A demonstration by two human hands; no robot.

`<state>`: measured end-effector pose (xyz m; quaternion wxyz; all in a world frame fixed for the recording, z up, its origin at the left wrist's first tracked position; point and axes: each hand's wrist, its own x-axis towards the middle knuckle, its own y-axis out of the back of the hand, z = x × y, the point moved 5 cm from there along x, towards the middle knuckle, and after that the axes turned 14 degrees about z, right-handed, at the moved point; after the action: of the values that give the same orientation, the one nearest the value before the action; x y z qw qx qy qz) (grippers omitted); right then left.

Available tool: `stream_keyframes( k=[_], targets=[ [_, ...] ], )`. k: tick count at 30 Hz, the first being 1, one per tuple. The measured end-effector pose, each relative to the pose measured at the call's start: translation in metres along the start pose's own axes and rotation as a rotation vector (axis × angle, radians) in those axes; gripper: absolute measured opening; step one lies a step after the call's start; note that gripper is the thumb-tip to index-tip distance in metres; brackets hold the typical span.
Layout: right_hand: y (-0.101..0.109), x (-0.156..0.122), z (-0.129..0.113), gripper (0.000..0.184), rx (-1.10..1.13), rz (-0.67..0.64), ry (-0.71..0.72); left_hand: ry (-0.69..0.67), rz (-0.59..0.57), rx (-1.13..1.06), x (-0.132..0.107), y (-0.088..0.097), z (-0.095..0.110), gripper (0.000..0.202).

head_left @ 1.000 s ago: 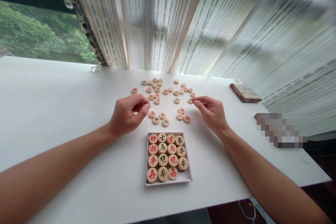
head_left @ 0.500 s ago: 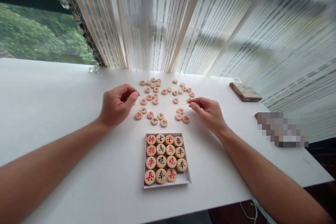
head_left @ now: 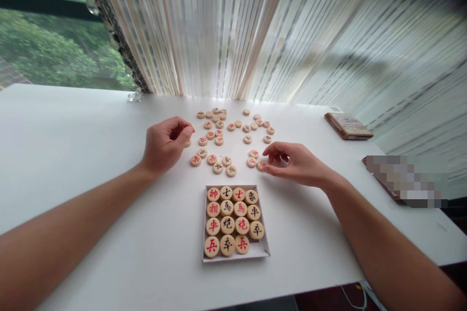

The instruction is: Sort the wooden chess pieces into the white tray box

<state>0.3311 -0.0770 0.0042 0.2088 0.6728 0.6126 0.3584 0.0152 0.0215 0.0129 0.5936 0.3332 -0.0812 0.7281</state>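
On the white table my left hand (head_left: 166,146) rests closed, thumb against the curled forefinger; whatever lies inside is hidden. A wooden xiangqi piece (head_left: 188,143) shows just beside its fingers. My right hand (head_left: 295,164) is open, thumb and fingertips apart. Its thumb tip reaches the edge of a red-marked xiangqi piece (head_left: 261,165), near two other red-marked pieces (head_left: 252,162). In front of me sits a shallow box (head_left: 260,249) filled with rows of red and black xiangqi pieces (head_left: 226,225), with a gap at its near right corner.
Many loose pieces (head_left: 219,141) lie scattered between and beyond my hands, some face down. At the right are a brown box (head_left: 348,126) and a blurred-out flat object (head_left: 404,182). A string curtain (head_left: 219,34) hangs behind the table (head_left: 153,248).
My right hand has moved nearer to me, from a black-marked piece to the red-marked one, its fingers now wider apart. My left hand stays in place. The view has shifted slightly.
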Motion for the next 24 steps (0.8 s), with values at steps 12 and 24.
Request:
stream_keyframes(
  k=[12,24],
  targets=[
    [-0.010,-0.001,0.006,0.033,-0.077,-0.034,0.026,0.051,-0.039,-0.031,0.001,-0.003,-0.007,0.022],
    [-0.010,0.000,0.005,0.042,-0.015,-0.034,-0.033,-0.151,-0.487,0.272,0.014,0.001,0.026,0.011]
  ],
)
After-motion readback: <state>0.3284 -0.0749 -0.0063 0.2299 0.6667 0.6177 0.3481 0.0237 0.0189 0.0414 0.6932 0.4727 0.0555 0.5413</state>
